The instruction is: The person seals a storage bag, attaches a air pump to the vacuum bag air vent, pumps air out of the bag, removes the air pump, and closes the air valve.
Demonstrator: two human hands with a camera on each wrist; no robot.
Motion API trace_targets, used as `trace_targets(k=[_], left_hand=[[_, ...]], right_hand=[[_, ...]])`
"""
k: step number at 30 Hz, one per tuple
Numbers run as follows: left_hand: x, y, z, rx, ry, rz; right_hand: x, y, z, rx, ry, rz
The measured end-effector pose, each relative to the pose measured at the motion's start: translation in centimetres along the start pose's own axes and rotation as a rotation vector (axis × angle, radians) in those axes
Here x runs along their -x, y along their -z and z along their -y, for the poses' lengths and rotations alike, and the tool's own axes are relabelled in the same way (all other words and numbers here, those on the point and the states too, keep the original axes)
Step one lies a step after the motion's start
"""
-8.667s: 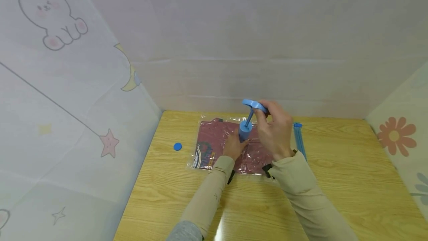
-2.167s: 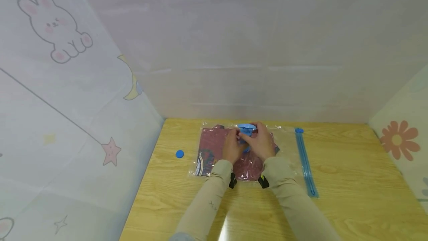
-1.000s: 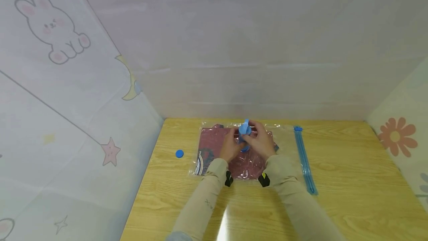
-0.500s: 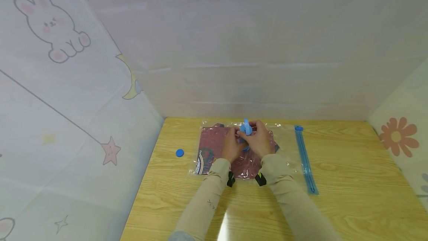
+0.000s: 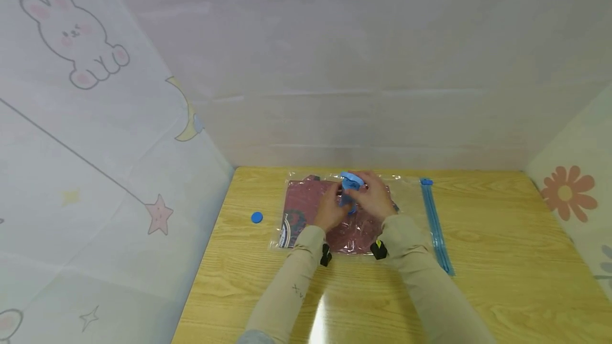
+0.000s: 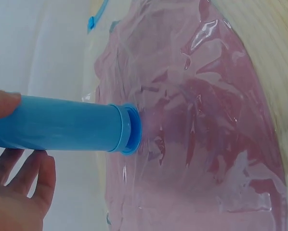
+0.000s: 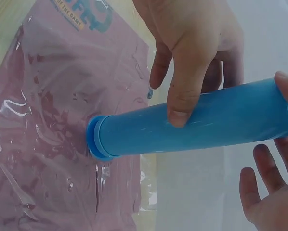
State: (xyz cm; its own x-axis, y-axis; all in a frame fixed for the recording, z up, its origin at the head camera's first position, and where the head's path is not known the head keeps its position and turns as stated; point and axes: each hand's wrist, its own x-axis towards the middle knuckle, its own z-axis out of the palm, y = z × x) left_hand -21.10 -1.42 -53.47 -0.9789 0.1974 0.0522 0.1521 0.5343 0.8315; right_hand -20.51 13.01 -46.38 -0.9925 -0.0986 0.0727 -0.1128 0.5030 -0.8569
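Note:
A blue hand pump [image 5: 348, 195] stands upright, its wide foot pressed on the valve area of a clear vacuum storage bag [image 5: 411, 211]. Folded inside the bag is a maroon printed garment [image 5: 306, 198]. My left hand [image 5: 330, 210] holds the pump's barrel [image 7: 149, 127] from the left, thumb along its side. At the pump's top, my right hand [image 5: 375, 198] grips with thumb and fingers beside the light blue handle [image 5: 352, 178]. The handle sits down close to the barrel. The valve itself is hidden under the foot [image 6: 129, 129].
A small round blue cap [image 5: 256, 217] lies on the wooden table [image 5: 229, 280], left of the bag. The bag's blue zip strip [image 5: 436, 227], with a slider at its far end, runs along the right side. A pale wall [image 5: 306, 68] rises behind the table.
Earlier my right hand held the handle drawn up on its rod; now it is down against the barrel. Over the last second the handle has turned from end-on to crosswise.

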Motion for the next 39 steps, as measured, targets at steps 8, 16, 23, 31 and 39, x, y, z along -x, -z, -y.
trace_targets(k=[8, 16, 23, 31, 39], left_hand=[[-0.1, 0.1, 0.0, 0.000, -0.008, -0.008], [-0.3, 0.4, -0.4, 0.013, -0.014, 0.020], [-0.4, 0.3, -0.3, 0.008, -0.001, -0.063], [-0.5, -0.7, -0.4, -0.166, 0.017, -0.211], [-0.6, -0.7, -0.2, -0.121, -0.007, -0.179]], right_hand=[[0.3, 0.1, 0.3, -0.061, -0.085, 0.048], [0.6, -0.1, -0.1, -0.136, -0.116, 0.059], [0.6, -0.8, -0.4, -0.180, -0.130, 0.011], [0.8, -1.4, -0.1, -0.079, -0.129, -0.055], [0.6, -1.2, -0.2, -0.077, -0.130, -0.063]])
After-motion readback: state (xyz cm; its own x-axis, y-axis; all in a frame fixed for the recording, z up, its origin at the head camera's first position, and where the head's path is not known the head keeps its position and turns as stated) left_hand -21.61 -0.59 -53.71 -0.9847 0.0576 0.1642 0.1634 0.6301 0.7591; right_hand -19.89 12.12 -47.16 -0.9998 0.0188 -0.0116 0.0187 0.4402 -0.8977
